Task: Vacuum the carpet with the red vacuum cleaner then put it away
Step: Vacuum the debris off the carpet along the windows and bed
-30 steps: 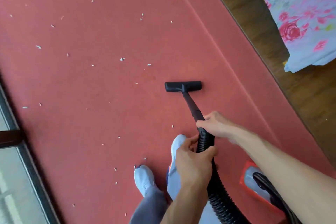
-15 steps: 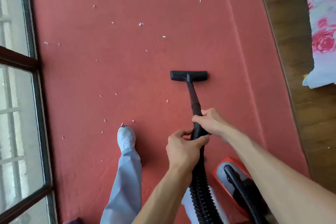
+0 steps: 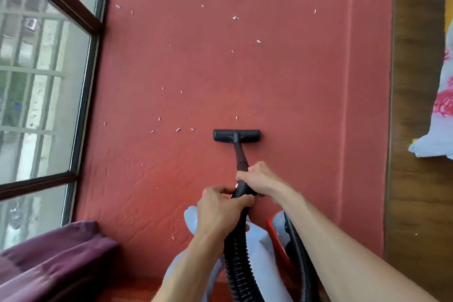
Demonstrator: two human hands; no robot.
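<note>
On the red carpet [image 3: 245,76], the black nozzle [image 3: 236,135] sits flat among paper scraps [image 3: 235,18]. Both hands grasp the hose [image 3: 239,247]: right hand [image 3: 259,179] ahead, left hand [image 3: 218,208] behind. Vacuuming looks underway; pushing forward through the scraps seems next.

- Setting: a room in a home, by its look a bedroom.
- Floor: red carpet [image 3: 245,81] strewn with small pale scraps, edged by wood flooring [image 3: 414,81].
- Bedding: floral-print cloth [image 3: 441,115] hanging at the right edge.
- Window [image 3: 36,81]: dark frame, bars and buildings outside.
- Purple fabric [image 3: 49,260] bunched beneath it.
- Appliance: household vacuum, black hose [image 3: 236,265], nozzle [image 3: 236,135] on the carpet.
</note>
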